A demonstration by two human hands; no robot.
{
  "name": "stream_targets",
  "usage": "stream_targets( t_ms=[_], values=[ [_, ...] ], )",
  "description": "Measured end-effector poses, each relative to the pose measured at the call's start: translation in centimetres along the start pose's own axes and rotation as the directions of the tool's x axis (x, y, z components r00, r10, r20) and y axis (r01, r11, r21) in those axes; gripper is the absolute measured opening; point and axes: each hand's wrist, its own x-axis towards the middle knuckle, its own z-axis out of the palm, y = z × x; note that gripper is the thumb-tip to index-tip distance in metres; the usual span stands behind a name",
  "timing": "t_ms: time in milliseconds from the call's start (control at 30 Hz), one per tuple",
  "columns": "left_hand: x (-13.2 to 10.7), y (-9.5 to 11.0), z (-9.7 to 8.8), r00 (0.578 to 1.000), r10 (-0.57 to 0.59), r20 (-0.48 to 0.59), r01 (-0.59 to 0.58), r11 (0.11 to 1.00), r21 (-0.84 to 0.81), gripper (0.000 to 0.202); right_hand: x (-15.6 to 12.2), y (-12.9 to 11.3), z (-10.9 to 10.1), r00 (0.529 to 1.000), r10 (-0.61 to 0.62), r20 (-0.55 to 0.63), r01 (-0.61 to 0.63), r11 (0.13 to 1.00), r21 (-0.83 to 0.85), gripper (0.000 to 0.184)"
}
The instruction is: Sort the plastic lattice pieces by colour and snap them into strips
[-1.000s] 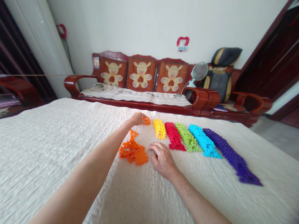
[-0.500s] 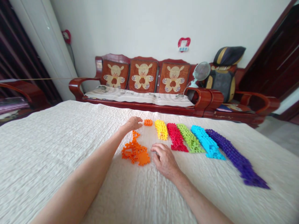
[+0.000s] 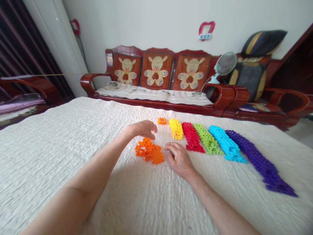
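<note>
My left hand (image 3: 146, 128) hangs just above the far edge of a loose pile of orange interlocking plastic pieces (image 3: 149, 150), fingers apart and with nothing visible in them. Beyond its fingertips a short stack of orange pieces (image 3: 161, 121) lies on the cloth. My right hand (image 3: 179, 160) rests on the cloth right of the pile, fingers loosely bent, thumb apart, no piece showing in it. To the right run overlapping rows of yellow pieces (image 3: 175, 129), red pieces (image 3: 192, 137), green pieces (image 3: 207, 138), light blue pieces (image 3: 227, 143) and purple pieces (image 3: 260, 161).
A cream quilted cloth (image 3: 61, 140) covers the surface under everything. Behind it stands a wooden sofa (image 3: 151, 101) with bear cushions (image 3: 156, 70). A small fan (image 3: 226, 63) is at the sofa's right end, beside a chair with a dark seat cover (image 3: 250, 78).
My left hand has drawn back from beside the short orange stack to over the orange pile. My right hand stays by the pile. The camera view has shifted slightly.
</note>
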Motion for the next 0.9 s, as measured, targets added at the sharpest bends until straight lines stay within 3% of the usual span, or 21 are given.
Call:
stream_targets(
  t_ms=[233,367,500,700,767,900],
  values=[
    [-1.8,1.9,1.6,0.993,0.115,0.003,-0.114,0.992,-0.06,0.048,0.0,0.0,0.0,1.0,-0.006,-0.006,0.006,1.0,0.003,0.026],
    [-2.3,2.4,2.7,0.989,0.146,-0.036,-0.148,0.985,-0.089,0.036,0.0,0.0,-0.1,1.0,-0.016,0.001,0.016,1.0,0.009,0.028],
    [-2.2,2.5,2.9,0.984,0.171,-0.045,-0.171,0.985,-0.007,0.023,0.0,-0.1,-0.1,1.0,-0.005,0.01,0.005,1.0,0.0,0.026],
    [-0.8,1.8,3.3,0.989,0.136,-0.051,-0.14,0.988,-0.071,0.023,0.1,0.0,-0.1,1.0,-0.013,-0.001,0.013,1.0,-0.003,0.025],
    [-0.2,1.3,3.5,0.987,0.107,-0.123,-0.125,0.98,-0.153,0.024,0.1,0.1,0.0,1.0,-0.019,-0.007,0.019,1.0,-0.007,0.026],
    [1.0,0.6,3.7,0.951,-0.099,-0.292,0.014,0.96,-0.279,0.028,0.1,0.2,-0.1,1.0,-0.018,0.005,0.018,1.0,-0.011,0.028]
  ],
)
